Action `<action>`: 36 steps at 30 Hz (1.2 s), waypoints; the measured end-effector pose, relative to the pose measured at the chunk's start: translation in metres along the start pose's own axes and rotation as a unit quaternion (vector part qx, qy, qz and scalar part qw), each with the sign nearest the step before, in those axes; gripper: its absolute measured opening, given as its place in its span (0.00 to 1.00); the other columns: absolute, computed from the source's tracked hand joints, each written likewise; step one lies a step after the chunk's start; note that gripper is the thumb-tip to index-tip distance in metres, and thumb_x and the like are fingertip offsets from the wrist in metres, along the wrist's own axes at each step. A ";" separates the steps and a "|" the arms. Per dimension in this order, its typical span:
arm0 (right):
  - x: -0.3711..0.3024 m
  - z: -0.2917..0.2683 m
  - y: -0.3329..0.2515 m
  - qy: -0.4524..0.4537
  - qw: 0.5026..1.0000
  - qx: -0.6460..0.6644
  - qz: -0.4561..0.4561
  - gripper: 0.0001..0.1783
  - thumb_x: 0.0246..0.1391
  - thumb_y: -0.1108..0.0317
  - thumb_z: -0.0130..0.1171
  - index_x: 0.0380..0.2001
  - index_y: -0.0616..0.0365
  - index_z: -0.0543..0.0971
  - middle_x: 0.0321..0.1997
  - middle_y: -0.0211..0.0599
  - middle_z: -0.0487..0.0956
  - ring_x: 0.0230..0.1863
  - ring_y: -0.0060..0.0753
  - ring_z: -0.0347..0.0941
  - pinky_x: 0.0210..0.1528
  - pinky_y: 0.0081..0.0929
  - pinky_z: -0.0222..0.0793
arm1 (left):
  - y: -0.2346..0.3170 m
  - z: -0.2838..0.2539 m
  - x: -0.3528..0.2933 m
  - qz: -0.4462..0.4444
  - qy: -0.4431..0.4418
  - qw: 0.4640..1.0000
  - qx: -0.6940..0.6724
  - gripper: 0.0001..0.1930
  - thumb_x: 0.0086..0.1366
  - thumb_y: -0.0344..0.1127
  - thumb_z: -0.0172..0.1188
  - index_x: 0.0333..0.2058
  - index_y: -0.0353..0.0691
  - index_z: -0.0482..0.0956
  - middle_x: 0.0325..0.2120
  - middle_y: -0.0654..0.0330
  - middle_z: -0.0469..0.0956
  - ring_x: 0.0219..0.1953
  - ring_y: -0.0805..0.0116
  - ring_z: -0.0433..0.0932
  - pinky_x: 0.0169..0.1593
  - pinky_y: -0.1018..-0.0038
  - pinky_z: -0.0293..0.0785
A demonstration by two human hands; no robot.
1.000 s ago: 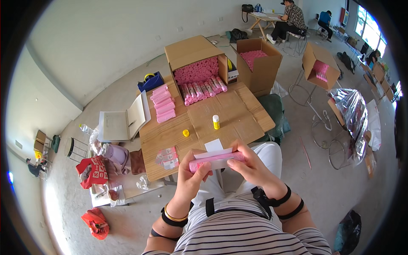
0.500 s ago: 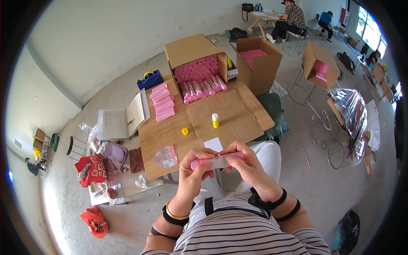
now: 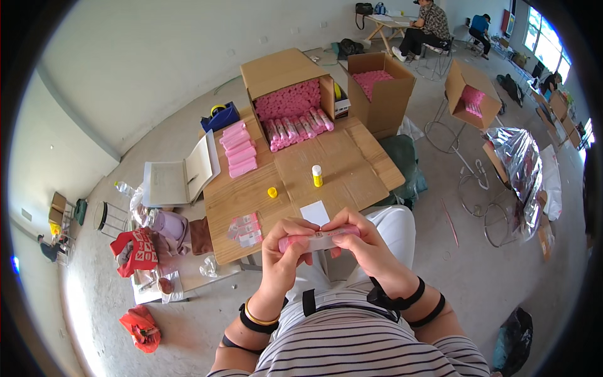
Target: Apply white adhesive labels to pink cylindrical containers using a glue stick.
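Between my two hands, over my lap at the table's near edge, lies a pink roll (image 3: 319, 241) with a pale printed label around its middle. My left hand (image 3: 280, 248) grips its left end, while the fingers and thumb of my right hand (image 3: 361, 242) press on the label and the right end. Just beyond my fingers is a small white paper square (image 3: 315, 213). An uncapped glue stick (image 3: 317, 176) stands upright farther off, its yellow cap (image 3: 272, 192) lying to the left. Several printed labels (image 3: 245, 230) are spread near my left hand.
Plain pink rolls (image 3: 239, 151) lie in a row on the wooden table (image 3: 220, 210). Behind stands a cardboard box (image 3: 282, 70) stacked with rolls, labelled ones in front. A blue tape dispenser (image 3: 220, 117) and an open notebook (image 3: 168, 182) flank the left edge. Another box (image 3: 383, 103) stands right.
Both hands still hold the roll. My right fingers have shifted slightly along the label, which now lies flatter around the roll. Nothing on the table has moved.
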State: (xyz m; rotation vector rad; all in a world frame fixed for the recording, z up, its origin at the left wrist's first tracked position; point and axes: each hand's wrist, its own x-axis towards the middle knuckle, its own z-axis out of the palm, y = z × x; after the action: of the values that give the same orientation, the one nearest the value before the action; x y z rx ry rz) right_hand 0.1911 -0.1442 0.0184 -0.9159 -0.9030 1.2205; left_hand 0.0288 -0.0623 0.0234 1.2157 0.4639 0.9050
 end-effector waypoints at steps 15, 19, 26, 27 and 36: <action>-0.002 0.001 -0.004 -0.011 0.997 0.069 -0.027 0.10 0.54 0.79 0.46 0.36 0.63 0.78 0.36 0.34 0.75 0.31 0.23 0.69 0.35 0.21 0.66 | 0.021 -0.007 0.004 -0.035 -0.121 0.992 -0.009 0.05 0.59 0.26 0.59 0.35 0.37 0.77 0.50 0.47 0.73 0.35 0.74 0.77 0.32 0.81 0.76; -0.002 0.004 -0.005 -0.011 0.997 0.063 -0.032 0.11 0.52 0.81 0.45 0.35 0.65 0.77 0.34 0.35 0.73 0.30 0.25 0.68 0.35 0.23 0.66 | 0.018 -0.012 0.006 -0.020 -0.142 0.990 -0.018 0.06 0.58 0.26 0.60 0.35 0.37 0.77 0.50 0.48 0.73 0.35 0.74 0.78 0.32 0.81 0.76; -0.002 0.008 -0.009 -0.018 0.997 0.060 -0.035 0.11 0.51 0.81 0.44 0.34 0.65 0.77 0.34 0.35 0.71 0.30 0.26 0.69 0.36 0.23 0.68 | 0.023 -0.016 0.006 -0.007 -0.168 0.986 -0.004 0.07 0.56 0.24 0.60 0.35 0.38 0.78 0.50 0.48 0.73 0.35 0.73 0.78 0.31 0.81 0.76; -0.002 0.007 -0.010 -0.027 0.997 0.071 -0.027 0.11 0.52 0.81 0.44 0.34 0.65 0.77 0.34 0.35 0.71 0.31 0.26 0.69 0.37 0.23 0.68 | 0.024 -0.017 0.006 -0.007 -0.173 0.985 -0.001 0.07 0.55 0.23 0.60 0.35 0.38 0.78 0.50 0.48 0.73 0.34 0.73 0.78 0.31 0.82 0.76; -0.004 0.003 -0.029 -0.085 0.993 -0.083 -0.001 0.11 0.52 0.77 0.58 0.40 0.60 0.77 0.42 0.34 0.72 0.44 0.27 0.70 0.44 0.24 0.68 | 0.022 -0.019 -0.001 -0.107 -0.142 0.981 -0.081 0.08 0.55 0.23 0.61 0.35 0.38 0.78 0.52 0.47 0.72 0.27 0.79 0.76 0.30 0.84 0.74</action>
State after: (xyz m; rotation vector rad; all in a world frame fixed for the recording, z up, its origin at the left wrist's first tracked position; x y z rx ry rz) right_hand 0.1986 -0.1514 0.0457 -0.9506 -1.1554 1.2491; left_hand 0.0067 -0.0495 0.0373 1.1007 0.2790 0.5640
